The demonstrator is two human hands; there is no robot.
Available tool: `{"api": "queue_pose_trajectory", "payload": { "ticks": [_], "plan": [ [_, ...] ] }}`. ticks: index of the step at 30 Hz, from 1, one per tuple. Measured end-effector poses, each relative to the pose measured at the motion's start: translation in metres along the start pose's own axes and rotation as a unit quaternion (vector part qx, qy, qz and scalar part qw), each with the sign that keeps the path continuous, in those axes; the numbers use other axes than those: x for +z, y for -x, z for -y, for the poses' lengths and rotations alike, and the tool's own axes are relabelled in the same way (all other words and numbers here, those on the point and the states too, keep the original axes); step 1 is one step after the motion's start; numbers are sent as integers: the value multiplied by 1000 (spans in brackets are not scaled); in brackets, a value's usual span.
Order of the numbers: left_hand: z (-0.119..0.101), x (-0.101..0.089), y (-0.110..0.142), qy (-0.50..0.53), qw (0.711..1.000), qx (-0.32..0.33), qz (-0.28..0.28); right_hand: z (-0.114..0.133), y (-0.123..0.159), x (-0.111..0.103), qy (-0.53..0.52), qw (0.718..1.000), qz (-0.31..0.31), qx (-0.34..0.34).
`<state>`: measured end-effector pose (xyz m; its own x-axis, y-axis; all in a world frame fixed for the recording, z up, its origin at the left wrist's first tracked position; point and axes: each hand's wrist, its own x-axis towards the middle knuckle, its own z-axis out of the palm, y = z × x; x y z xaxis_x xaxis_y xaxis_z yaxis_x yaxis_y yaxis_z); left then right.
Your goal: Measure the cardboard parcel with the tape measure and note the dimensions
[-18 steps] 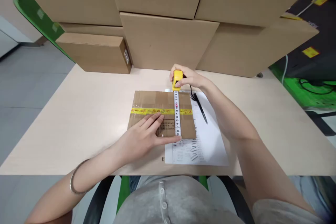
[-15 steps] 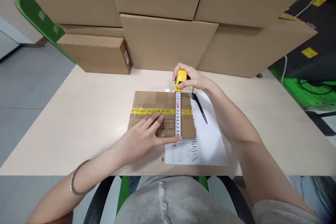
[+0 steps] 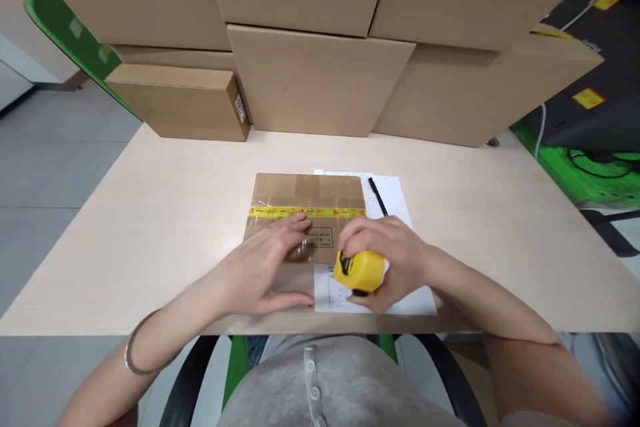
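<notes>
A flat cardboard parcel point(image 3: 300, 193) with a yellow tape stripe lies in the middle of the pale table point(image 3: 165, 213). My left hand point(image 3: 267, 267) rests flat on its near half, fingers spread. My right hand point(image 3: 390, 257) grips a yellow tape measure point(image 3: 359, 271) just off the parcel's near right corner, above a printed sheet of paper point(image 3: 395, 203). No blade shows out of the tape measure. A black pen point(image 3: 377, 195) lies on the sheet beside the parcel's right edge.
Large cardboard boxes point(image 3: 320, 80) are stacked like a wall along the table's far edge, with a smaller box point(image 3: 175, 101) at the left. A green frame point(image 3: 70, 37) stands at far left, and green and black equipment point(image 3: 590, 160) at right.
The tape blade that lay across the parcel is gone from view. My right hand has brought the yellow tape measure from the far edge to the near right corner. My left hand barely moved.
</notes>
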<state>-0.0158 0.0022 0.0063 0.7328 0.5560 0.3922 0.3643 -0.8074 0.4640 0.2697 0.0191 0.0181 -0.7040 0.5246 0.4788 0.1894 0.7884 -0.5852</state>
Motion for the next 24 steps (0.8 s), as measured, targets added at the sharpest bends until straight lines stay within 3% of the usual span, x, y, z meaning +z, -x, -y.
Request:
{"api": "queue_pose_trajectory", "payload": {
  "ticks": [2,4,5,7,9,12,14,19,24],
  "plan": [
    [10,-10,2,59,989,-100,-97,-6,6,-7,-89,985,-104,107],
    [30,-13,4,64,930,-254,-258,-16,11,-16,-156,924,-231,263],
    [42,-12,4,86,896,-330,-285,-23,12,-19,-175,884,-280,331],
    [66,-5,3,182,831,-446,-279,-34,14,-22,-216,823,-312,422],
    [83,7,-1,287,785,-498,-231,-41,13,-21,-277,793,-285,461],
    [87,17,-9,396,778,-454,-177,-35,12,-16,-335,774,-267,466],
    [78,15,-15,419,793,-401,-185,-22,14,-13,-312,790,-301,433],
    [57,-1,-24,329,847,-270,-318,15,34,-13,-286,821,-339,359],
    [69,5,-10,293,893,-202,-275,30,49,-25,-273,822,-299,401]
  ]
}}
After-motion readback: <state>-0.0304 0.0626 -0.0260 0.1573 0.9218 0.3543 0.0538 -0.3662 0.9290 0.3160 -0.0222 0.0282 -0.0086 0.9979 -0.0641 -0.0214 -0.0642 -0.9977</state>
